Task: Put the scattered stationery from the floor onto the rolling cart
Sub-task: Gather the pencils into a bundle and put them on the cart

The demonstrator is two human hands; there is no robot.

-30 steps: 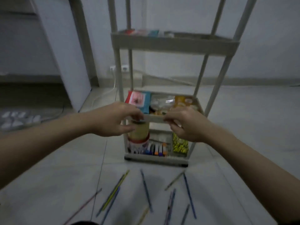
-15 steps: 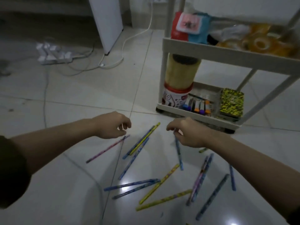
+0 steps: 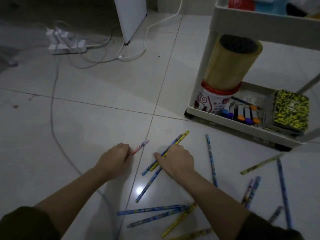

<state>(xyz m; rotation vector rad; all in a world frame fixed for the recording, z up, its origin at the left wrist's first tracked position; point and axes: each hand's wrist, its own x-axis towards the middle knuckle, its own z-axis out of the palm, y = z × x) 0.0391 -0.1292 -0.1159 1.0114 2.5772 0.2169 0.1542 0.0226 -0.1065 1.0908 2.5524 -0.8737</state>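
Note:
Several patterned pencils lie scattered on the white tiled floor. My left hand (image 3: 115, 157) pinches the end of a pink pencil (image 3: 141, 146) that lies on the tile. My right hand (image 3: 174, 159) curls over a bunch of blue and yellow pencils (image 3: 176, 141), with a longer blue pencil (image 3: 147, 185) running out beneath it. More pencils lie nearer me (image 3: 152, 209) and off to the right (image 3: 261, 164). The white rolling cart (image 3: 230, 123) stands at the upper right, apart from both hands.
The cart's bottom tray holds a taped roll on a tub (image 3: 228, 66), markers (image 3: 242, 113) and a yellow-black notebook (image 3: 290, 111). A power strip (image 3: 66, 43) with cables lies at the upper left; one grey cable (image 3: 52, 118) runs down the floor past my left arm.
Both hands left the cart's shelf edge and dropped to the floor. The left now pinches the pink pencil; the right has closed over the blue and yellow pencils. The view tilted downward.

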